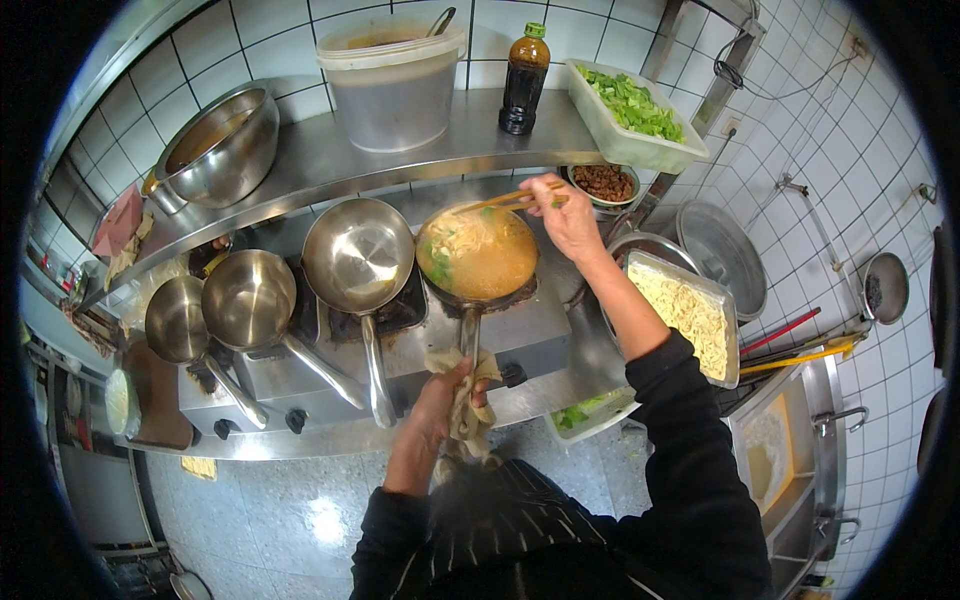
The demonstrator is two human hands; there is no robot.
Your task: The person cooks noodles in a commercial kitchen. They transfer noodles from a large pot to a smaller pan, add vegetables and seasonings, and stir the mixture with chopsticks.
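With a beige cloth (472,420) wrapped about it, the metal handle of a pan is gripped by my left hand (442,397). The pan (471,304) stands on the right burner of the gas stove. Orange-brown broth (499,259), noodles (457,241) and green leaves (437,264) fill it. My right hand (562,214) holds a pair of wooden chopsticks (510,199) over the pan, their tips at the noodles. Just left of this pan, a steel frying pan (358,255) with a little liquid stands on the stove.
Two steel saucepans (250,300) (178,319) stand at the stove's left. A steel shelf (300,176) behind carries a plastic bucket (394,90), a dark sauce bottle (523,82) and a tub of chopped greens (637,142). Right of the stove are a bowl of browned meat (604,184) and a noodle tray (731,322).
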